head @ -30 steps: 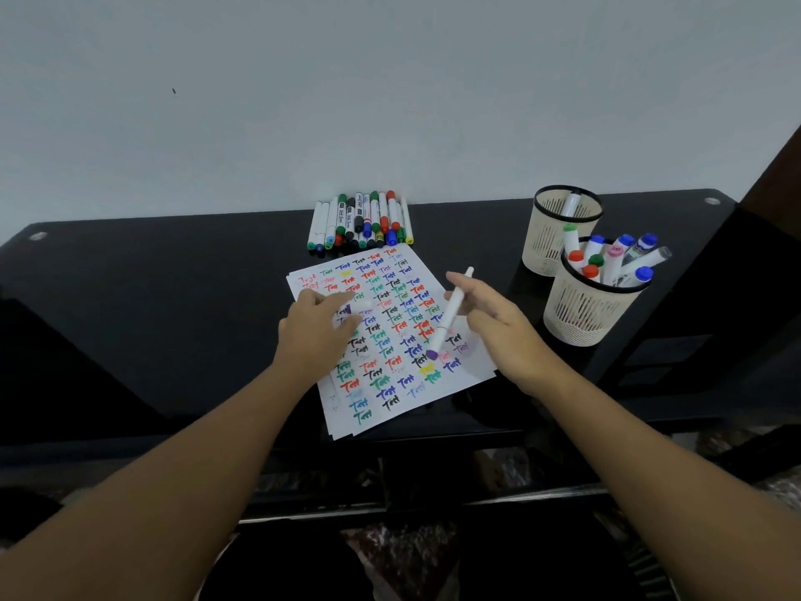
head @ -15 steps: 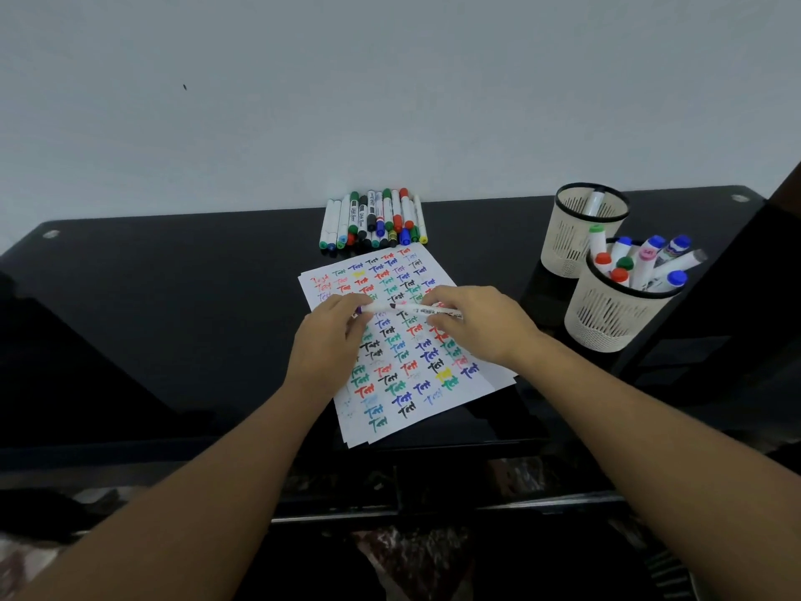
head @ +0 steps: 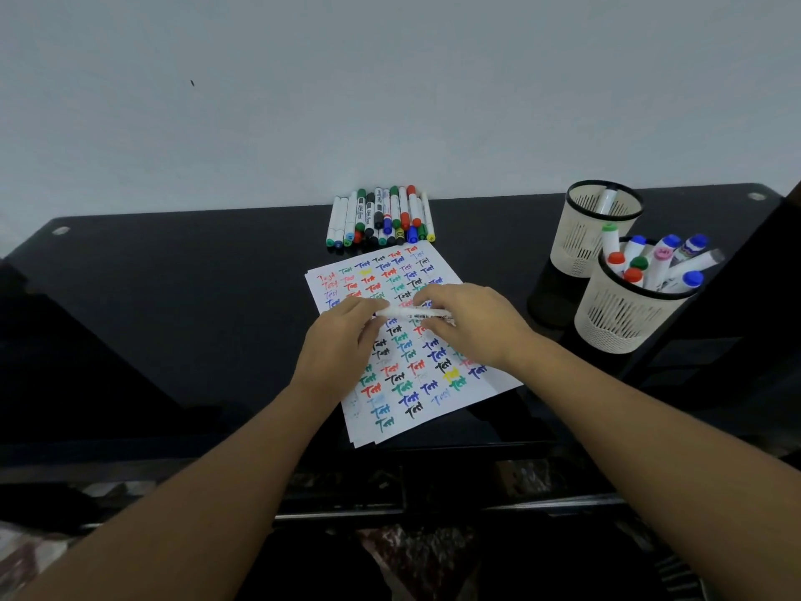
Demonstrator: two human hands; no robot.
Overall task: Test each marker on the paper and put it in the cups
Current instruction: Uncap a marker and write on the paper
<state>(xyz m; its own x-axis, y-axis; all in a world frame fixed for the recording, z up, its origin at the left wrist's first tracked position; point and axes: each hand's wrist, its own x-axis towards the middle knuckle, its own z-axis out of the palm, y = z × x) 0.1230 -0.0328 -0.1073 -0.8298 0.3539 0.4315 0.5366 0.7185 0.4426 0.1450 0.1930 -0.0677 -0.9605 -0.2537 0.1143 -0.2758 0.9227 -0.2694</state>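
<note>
A white marker (head: 409, 314) lies level between both hands above the paper (head: 403, 383), which is covered with coloured test words. My left hand (head: 342, 340) pinches its left end, where the cap sits hidden under my fingers. My right hand (head: 470, 323) grips the barrel on the right. Several loose markers (head: 381, 219) lie in a row by the wall behind the paper. At the right stand two cream mesh cups: the near cup (head: 620, 323) holds several markers, the far cup (head: 581, 236) holds one.
Everything rests on a glossy black table (head: 195, 297) against a pale wall. The table's front edge runs just below the paper. The right edge of the table passes close behind the cups.
My right hand swung the marker from tip-down on the paper to level, and my left hand came to its left end. Both hands now hold it together.
</note>
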